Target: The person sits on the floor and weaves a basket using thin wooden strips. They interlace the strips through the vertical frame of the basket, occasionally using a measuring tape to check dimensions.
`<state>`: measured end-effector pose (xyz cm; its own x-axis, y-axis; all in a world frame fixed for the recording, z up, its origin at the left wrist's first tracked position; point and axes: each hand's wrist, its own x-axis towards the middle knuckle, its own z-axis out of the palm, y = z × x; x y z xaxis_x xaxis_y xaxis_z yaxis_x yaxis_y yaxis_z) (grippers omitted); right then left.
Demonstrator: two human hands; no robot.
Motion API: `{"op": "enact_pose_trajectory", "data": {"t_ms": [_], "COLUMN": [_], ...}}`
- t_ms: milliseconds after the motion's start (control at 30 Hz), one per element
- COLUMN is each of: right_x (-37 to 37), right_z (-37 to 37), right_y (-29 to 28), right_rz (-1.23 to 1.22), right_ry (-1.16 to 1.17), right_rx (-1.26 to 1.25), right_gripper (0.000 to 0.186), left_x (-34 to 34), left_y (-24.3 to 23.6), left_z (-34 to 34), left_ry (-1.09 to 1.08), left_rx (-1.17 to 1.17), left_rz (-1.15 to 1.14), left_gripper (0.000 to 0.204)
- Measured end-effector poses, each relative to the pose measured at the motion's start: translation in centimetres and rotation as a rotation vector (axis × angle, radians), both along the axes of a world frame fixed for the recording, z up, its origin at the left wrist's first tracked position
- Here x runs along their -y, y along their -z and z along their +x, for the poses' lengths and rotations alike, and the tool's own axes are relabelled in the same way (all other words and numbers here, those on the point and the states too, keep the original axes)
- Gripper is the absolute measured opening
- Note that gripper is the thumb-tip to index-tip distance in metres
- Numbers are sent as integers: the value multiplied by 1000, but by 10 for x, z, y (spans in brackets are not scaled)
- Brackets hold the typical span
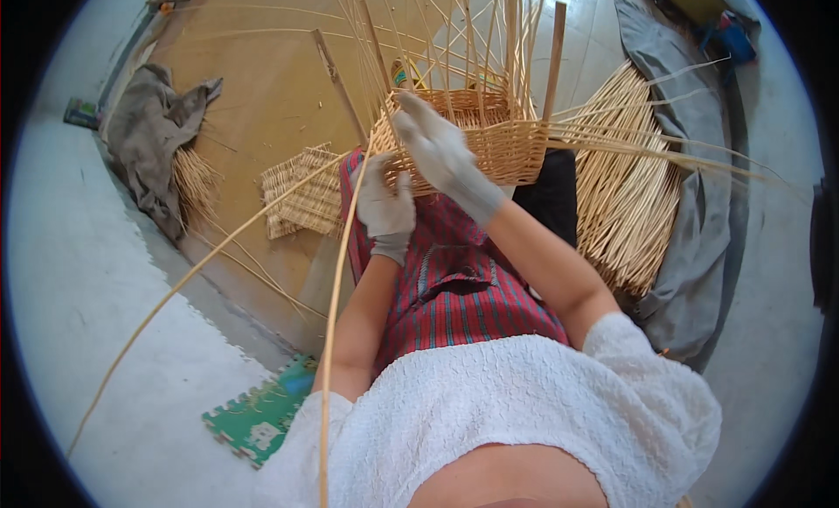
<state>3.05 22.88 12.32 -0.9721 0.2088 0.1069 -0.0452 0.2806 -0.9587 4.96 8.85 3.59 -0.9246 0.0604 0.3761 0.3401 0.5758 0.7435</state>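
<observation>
Open tan wicker basket (516, 154) sitting upper centre of frame, slender brown wooden stakes (555, 62) standing up around it. Left hand (386, 204), gloved off-white, curling fingers partway at basket's near left corner; right hand (434, 149), gloved alike, reaching over left wall, fingers nearly straight. Cannot tell whether either is pinching anything. Work apparently being side weaving; next move likely calling for guiding long pale cane strand (336, 307) between stakes under even tension.
</observation>
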Motion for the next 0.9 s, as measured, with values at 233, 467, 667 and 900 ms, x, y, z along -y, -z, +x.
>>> {"op": "enact_pose_trajectory", "data": {"t_ms": [233,467,667,900], "right_x": [40,75,35,29], "right_z": [-128,-99,-91,-68], "right_y": [59,43,-10,-78], "right_rz": [-342,-608,-466,-281], "right_ry": [223,296,6,-14], "right_rx": [563,-249,166,-684], "right_gripper": [121,56,53,56], "left_x": [57,66,55,73], "left_y": [18,6,-4,-7], "left_z": [-43,-42,-45,-60], "left_ry": [45,48,97,132], "left_rx": [186,-170,-96,-145], "left_rz": [-175,-369,-198,-305], "left_gripper": [61,68,58,51]}}
